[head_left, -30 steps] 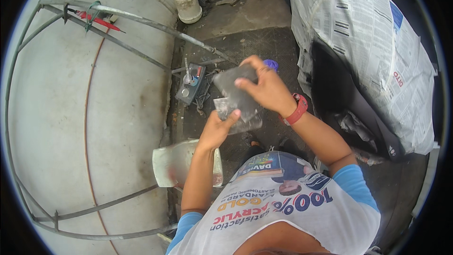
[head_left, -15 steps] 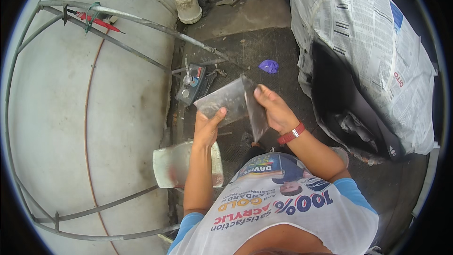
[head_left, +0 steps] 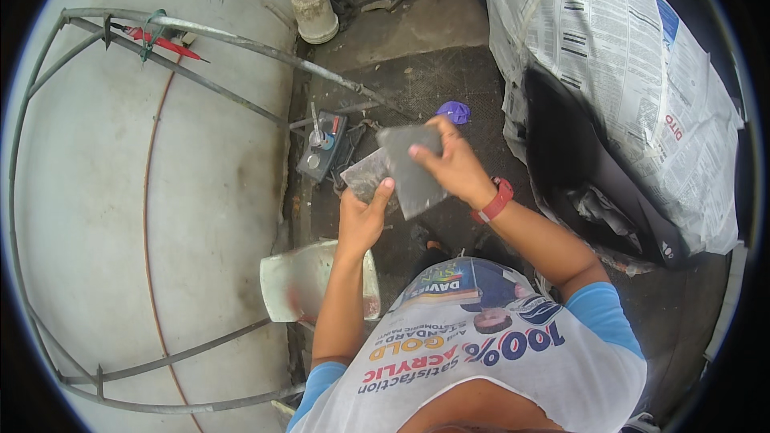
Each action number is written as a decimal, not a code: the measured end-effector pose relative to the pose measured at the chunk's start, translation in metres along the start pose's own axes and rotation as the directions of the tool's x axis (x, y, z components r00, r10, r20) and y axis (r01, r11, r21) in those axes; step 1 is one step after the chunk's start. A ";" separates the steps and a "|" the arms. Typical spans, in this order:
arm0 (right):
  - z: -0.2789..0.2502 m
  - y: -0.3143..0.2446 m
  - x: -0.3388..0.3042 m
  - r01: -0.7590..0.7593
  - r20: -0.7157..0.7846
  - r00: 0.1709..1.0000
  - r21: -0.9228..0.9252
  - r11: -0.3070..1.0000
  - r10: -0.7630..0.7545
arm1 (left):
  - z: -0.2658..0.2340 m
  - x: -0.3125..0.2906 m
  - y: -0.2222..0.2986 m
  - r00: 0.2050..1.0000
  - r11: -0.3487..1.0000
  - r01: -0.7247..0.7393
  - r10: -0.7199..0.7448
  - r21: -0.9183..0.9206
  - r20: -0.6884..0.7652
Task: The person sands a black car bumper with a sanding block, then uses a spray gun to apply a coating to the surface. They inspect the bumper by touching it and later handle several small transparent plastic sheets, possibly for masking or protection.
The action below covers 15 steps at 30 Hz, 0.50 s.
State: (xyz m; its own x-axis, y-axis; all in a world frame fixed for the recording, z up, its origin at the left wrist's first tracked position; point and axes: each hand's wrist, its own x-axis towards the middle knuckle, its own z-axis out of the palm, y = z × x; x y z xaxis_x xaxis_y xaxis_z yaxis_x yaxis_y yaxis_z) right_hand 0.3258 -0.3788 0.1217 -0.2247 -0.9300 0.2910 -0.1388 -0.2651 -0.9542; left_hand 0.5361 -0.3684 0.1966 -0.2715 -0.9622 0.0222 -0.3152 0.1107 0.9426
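A thin grey sheet that looks like sandpaper (head_left: 411,180) is between my hands, in front of my chest. My left hand (head_left: 361,223) pinches its lighter, blotchy part (head_left: 365,175), thumb on top. Closed on the darker, smooth-looking part is my right hand (head_left: 464,167), its thumb lying across the face. The dark part overlaps the lighter one; whether they join in a fold or are separate pieces cannot be made out. Fingers beneath the sheet are hidden, and the dark part is slightly blurred.
A pale plastic chair seat (head_left: 277,285) is by my left forearm. Beyond the hands lie a dark battery-like box (head_left: 311,167) and a purple crumpled thing (head_left: 455,113). A newspaper-covered body (head_left: 593,40) with a black panel (head_left: 553,136) fills the right. Left stands a metal frame (head_left: 233,32); behind, a dirty bucket (head_left: 315,16).
My right hand has moved slightly left and up, swinging the dark part of the sandpaper sheet flat over the lighter part. My left hand keeps its pinch and has shifted a little right.
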 end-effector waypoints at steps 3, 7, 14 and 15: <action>-0.007 -0.006 0.015 -0.221 -0.077 0.963 0.316 0.923 0.257 | -0.005 -0.003 0.000 1.000 0.993 -0.013 0.014 0.115 -0.005; 0.001 -0.019 0.019 -0.233 -0.103 0.956 0.307 0.923 0.276 | 0.009 -0.002 0.009 0.999 0.993 -0.011 0.017 0.118 -0.047; 0.000 -0.049 0.016 -0.187 0.182 0.971 0.157 0.970 0.157 | 0.000 -0.005 0.021 0.986 0.972 0.083 -0.112 0.222 0.121; -0.004 -0.058 0.016 -0.203 0.222 0.959 0.102 0.974 0.176 | -0.002 -0.007 0.022 0.978 0.964 0.110 -0.148 0.242 0.146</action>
State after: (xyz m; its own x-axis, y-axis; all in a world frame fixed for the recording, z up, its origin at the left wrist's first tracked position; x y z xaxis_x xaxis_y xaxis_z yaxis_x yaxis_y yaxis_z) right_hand 0.3262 -0.3777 0.1818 -0.0256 -0.9951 0.0954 0.0083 -0.0957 -0.9954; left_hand 0.5326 -0.3599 0.2178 -0.3520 -0.9211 -0.1665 -0.5534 0.0613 0.8307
